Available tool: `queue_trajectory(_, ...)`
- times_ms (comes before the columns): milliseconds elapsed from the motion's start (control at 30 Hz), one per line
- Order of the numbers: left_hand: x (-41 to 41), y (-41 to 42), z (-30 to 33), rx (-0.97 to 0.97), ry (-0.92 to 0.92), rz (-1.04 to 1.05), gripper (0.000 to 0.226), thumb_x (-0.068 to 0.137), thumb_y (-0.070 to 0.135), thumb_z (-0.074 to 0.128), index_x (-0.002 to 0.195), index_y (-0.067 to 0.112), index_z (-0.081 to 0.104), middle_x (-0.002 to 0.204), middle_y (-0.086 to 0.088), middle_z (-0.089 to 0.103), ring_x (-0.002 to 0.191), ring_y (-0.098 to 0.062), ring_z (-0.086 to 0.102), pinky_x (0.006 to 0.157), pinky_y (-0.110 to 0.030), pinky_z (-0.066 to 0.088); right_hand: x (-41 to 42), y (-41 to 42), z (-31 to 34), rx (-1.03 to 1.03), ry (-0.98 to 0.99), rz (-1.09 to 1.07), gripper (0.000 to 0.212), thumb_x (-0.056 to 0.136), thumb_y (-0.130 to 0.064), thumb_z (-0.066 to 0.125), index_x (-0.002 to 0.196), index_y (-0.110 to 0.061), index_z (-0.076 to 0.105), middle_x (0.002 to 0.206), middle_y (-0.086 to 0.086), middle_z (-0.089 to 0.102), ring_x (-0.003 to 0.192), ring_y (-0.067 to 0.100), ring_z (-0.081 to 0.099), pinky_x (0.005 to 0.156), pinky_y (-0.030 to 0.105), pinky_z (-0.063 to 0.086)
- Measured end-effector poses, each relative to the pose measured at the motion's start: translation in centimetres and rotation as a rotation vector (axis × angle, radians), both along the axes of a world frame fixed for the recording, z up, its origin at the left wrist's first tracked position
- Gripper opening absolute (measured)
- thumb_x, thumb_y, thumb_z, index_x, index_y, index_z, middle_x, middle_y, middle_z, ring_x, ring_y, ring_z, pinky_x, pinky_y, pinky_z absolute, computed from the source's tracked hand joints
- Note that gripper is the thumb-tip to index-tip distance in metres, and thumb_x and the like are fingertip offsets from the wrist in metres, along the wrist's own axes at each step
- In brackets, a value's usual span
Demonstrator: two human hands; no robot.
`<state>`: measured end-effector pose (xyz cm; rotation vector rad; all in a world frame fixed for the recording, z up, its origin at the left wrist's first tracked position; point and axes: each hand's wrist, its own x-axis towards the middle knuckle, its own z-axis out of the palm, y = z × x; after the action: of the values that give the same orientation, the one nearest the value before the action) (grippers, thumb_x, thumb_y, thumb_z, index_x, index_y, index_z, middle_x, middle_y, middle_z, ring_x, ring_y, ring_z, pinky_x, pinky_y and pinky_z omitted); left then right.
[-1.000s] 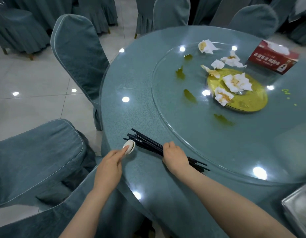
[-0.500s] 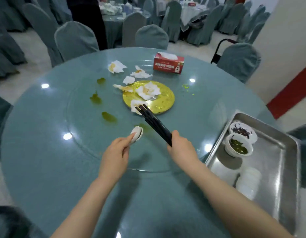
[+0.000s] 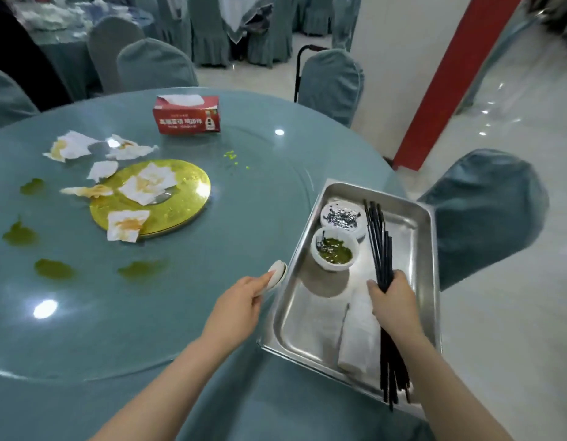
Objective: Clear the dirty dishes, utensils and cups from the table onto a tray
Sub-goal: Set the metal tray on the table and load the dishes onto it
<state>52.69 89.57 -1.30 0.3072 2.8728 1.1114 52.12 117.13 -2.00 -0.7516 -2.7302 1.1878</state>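
Observation:
A steel tray [image 3: 294, 316] rests on the right edge of the round teal table [image 3: 84, 313]. Over the tray, my right hand [image 3: 393, 297] grips a bundle of black chopsticks [image 3: 381, 243] at its middle, the ends sticking out front and back. My left hand [image 3: 240, 300] pinches a small white dish [image 3: 277, 274] just left of the tray's rim. Inside the tray stand a white bowl with green residue [image 3: 335, 252], a white dish with dark residue [image 3: 342, 215] and a stack of white dishes lying on its side [image 3: 358, 338].
On the glass turntable lie a gold plate [image 3: 183, 198] with crumpled stained napkins [image 3: 148, 184], green spills [image 3: 53, 268] and a red tissue box [image 3: 186, 114]. Covered chairs [image 3: 489, 211] ring the table. A red pillar [image 3: 447, 81] stands at the right.
Both hands swung right from the table's left edge to the tray. The chopsticks went from lying on the table to being held over the tray; the small dish travelled along in my left hand.

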Motion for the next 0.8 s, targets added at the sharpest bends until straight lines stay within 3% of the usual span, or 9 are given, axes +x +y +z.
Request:
queue_trajectory(167, -1.6, 4.7, -3.8, -0.093, -0.158, -0.067, 0.05, 0.095, 0.011, 0.045, 0.14, 0.033, 0.044, 0.117, 0.0, 0.056, 0.109, -0.02, 0.054, 0.091, -0.024, 0.038, -0.4, 4.2, -2.4, -0.125, -0.056, -0.114, 0.015, 0.086, -0.028, 0.06, 0.092, -0.022, 0.047, 0.076, 0.005, 0.062, 0.063, 0.027, 0.065, 0.057, 0.041, 0.056)
queue_trajectory(300, -2.4, 7.1, -6.2, -0.207, -0.277, -0.158, 0.059, 0.093, 0.004, 0.038, 0.143, 0.034, 0.039, 0.125, -0.002, 0.052, 0.109, -0.023, 0.054, 0.092, -0.028, 0.041, -0.9, 5.8, -4.6, -0.183, -0.156, -0.133, 0.02, 0.083, -0.026, 0.063, 0.091, -0.012, 0.052, 0.076, 0.007, 0.062, 0.061, 0.023, 0.061, 0.05, 0.029, 0.047)
queue_trajectory(400, -2.5, 8.3, -7.5, -0.283, -0.346, -0.214, 0.062, 0.093, 0.002, 0.039, 0.146, 0.035, 0.034, 0.128, -0.004, 0.048, 0.109, -0.024, 0.054, 0.092, -0.026, 0.04, -1.4, 6.1, -6.3, -0.258, -0.27, -0.162, 0.022, 0.085, -0.018, 0.062, 0.099, -0.007, 0.05, 0.079, 0.011, 0.06, 0.062, 0.023, 0.057, 0.049, 0.027, 0.042)
queue_trajectory(467, -2.5, 8.8, -8.0, -0.314, -0.385, -0.206, 0.063, 0.093, 0.002, 0.037, 0.148, 0.03, 0.028, 0.136, -0.005, 0.042, 0.114, -0.025, 0.052, 0.093, -0.024, 0.037, -1.9, 6.0, -7.0, -0.327, -0.3, -0.198, 0.027, 0.084, -0.013, 0.062, 0.105, -0.003, 0.048, 0.083, 0.016, 0.061, 0.065, 0.026, 0.057, 0.053, 0.031, 0.047)
queue_trajectory(567, -2.3, 9.2, -8.4, -0.345, -0.422, -0.199, 0.06, 0.095, 0.006, 0.036, 0.151, 0.024, 0.022, 0.142, -0.009, 0.035, 0.118, -0.027, 0.048, 0.101, -0.03, 0.037, -2.4, 5.6, -7.7, -0.346, -0.333, -0.254, 0.048, 0.085, -0.011, 0.063, 0.126, 0.001, 0.04, 0.108, 0.021, 0.059, 0.085, 0.03, 0.058, 0.067, 0.036, 0.05)
queue_trajectory(667, -2.3, 9.2, -8.2, -0.333, -0.44, -0.241, 0.057, 0.095, 0.011, 0.039, 0.149, 0.02, 0.023, 0.143, -0.01, 0.037, 0.12, -0.028, 0.047, 0.102, -0.034, 0.038, -2.4, 5.1, -8.1, -0.337, -0.329, -0.267, 0.064, 0.085, -0.018, 0.067, 0.136, -0.002, 0.031, 0.122, 0.015, 0.051, 0.095, 0.025, 0.051, 0.069, 0.031, 0.044)
queue_trajectory(733, -2.2, 9.1, -7.8, -0.283, -0.444, -0.268, 0.056, 0.094, 0.01, 0.041, 0.148, 0.02, 0.027, 0.143, -0.009, 0.042, 0.121, -0.027, 0.048, 0.1, -0.03, 0.039, -2.1, 4.8, -8.1, -0.347, -0.31, -0.257, 0.054, 0.085, -0.023, 0.068, 0.128, -0.005, 0.041, 0.109, 0.008, 0.053, 0.085, 0.019, 0.052, 0.058, 0.026, 0.042)
queue_trajectory(800, -2.0, 8.9, -7.3, -0.211, -0.415, -0.27, 0.054, 0.094, 0.011, 0.041, 0.146, 0.023, 0.031, 0.143, -0.005, 0.047, 0.122, -0.024, 0.05, 0.097, -0.024, 0.037, -1.8, 4.7, -7.7, -0.334, -0.292, -0.243, 0.027, 0.085, -0.025, 0.066, 0.106, -0.011, 0.055, 0.094, 0.004, 0.058, 0.073, 0.015, 0.055, 0.052, 0.023, 0.04)
